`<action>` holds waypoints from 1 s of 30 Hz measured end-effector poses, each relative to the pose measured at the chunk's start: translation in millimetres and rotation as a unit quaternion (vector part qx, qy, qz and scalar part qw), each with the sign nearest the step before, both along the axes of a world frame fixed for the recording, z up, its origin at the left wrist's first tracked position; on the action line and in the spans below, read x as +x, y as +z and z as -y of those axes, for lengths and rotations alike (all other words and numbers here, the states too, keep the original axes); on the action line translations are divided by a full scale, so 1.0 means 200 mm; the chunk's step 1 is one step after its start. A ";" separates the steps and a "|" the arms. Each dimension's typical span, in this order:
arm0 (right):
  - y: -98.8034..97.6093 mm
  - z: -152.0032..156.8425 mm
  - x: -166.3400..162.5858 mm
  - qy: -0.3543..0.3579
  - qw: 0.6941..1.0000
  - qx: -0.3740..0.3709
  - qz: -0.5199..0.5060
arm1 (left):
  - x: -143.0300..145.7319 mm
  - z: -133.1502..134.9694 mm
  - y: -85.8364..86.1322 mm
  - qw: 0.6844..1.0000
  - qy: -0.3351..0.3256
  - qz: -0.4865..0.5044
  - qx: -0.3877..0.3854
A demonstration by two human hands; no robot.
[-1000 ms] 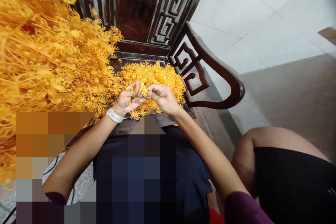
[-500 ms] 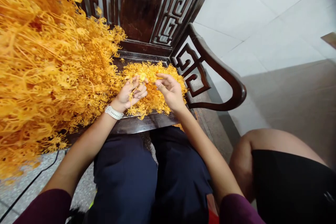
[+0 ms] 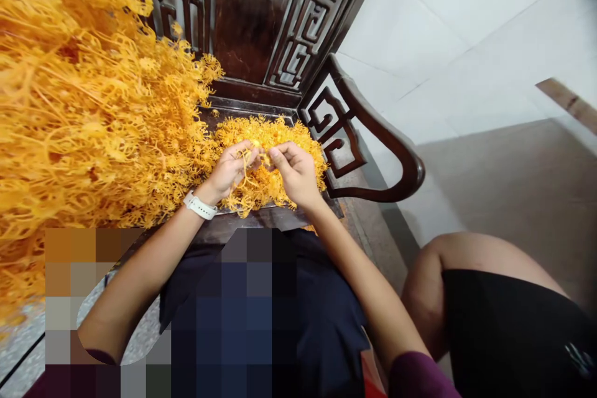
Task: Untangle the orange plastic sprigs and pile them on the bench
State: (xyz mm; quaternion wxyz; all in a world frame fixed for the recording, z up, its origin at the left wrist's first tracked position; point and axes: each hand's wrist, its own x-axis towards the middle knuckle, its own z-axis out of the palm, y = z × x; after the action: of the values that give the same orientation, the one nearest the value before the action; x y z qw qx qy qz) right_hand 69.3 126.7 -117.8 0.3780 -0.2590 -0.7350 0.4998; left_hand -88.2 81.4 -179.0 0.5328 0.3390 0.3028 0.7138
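My left hand [image 3: 232,168], with a white watch band [image 3: 200,205] on its wrist, is closed on a yellow plastic flower piece [image 3: 244,165] whose thin strands hang below the fingers. Close beside it, my right hand [image 3: 296,173] pinches with thumb and forefinger at the same piece; what sits between those fingertips is too small to make out. Both hands are over a low pile of yellow-orange plastic flower pieces [image 3: 261,189] on the dark wooden bench seat [image 3: 270,216].
A much taller heap of yellow-orange plastic flower stems [image 3: 107,118] rises on the left. The bench's carved backrest [image 3: 256,18] and curved armrest [image 3: 410,174] stand behind and to the right. Another person's bare knee [image 3: 429,280] is at lower right. Blurred blocks cover the lower left.
My right hand has moved in toward the left, and its thumb and forefinger have closed. My left fingers have curled tighter around the flower piece. The view has shifted slightly.
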 end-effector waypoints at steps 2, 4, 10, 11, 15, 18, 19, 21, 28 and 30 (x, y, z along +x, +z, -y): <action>0.00 0.00 -0.01 0.017 0.997 -0.068 -0.022 | 0.00 0.00 0.00 0.999 -0.006 0.035 -0.006; 0.00 0.00 -0.02 0.031 0.992 -0.119 -0.023 | -0.01 0.01 0.01 0.999 -0.005 0.051 -0.006; -0.01 0.01 -0.03 0.041 0.986 -0.162 -0.015 | -0.04 0.02 0.04 0.998 -0.020 0.054 -0.003; -0.01 0.01 -0.02 0.048 0.983 -0.176 -0.021 | -0.04 0.02 0.04 0.998 -0.029 0.055 -0.004; -0.02 0.02 -0.01 0.095 0.968 -0.227 -0.056 | -0.03 0.03 0.02 0.996 -0.064 0.067 -0.012; -0.01 0.03 -0.01 0.119 0.956 -0.260 -0.067 | -0.02 0.04 -0.01 0.993 -0.080 0.085 -0.024; -0.01 0.03 -0.01 0.124 0.953 -0.268 -0.066 | -0.01 0.05 -0.01 0.992 -0.084 0.090 -0.026; 0.00 0.04 0.00 0.135 0.948 -0.278 -0.074 | -0.01 0.05 0.00 0.990 -0.090 0.104 -0.022; 0.02 -0.02 0.02 0.087 0.956 -0.256 -0.110 | -0.03 0.06 0.10 0.983 -0.102 0.143 0.052; 0.00 -0.05 0.03 0.004 0.966 -0.240 -0.094 | -0.03 0.06 0.10 0.988 -0.106 0.107 0.022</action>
State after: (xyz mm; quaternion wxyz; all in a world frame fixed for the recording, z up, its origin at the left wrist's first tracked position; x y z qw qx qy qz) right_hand 75.4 136.8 -118.0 0.3699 -0.2915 -0.5559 0.6849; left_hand -94.2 70.1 -158.3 0.6272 0.3024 0.1901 0.6922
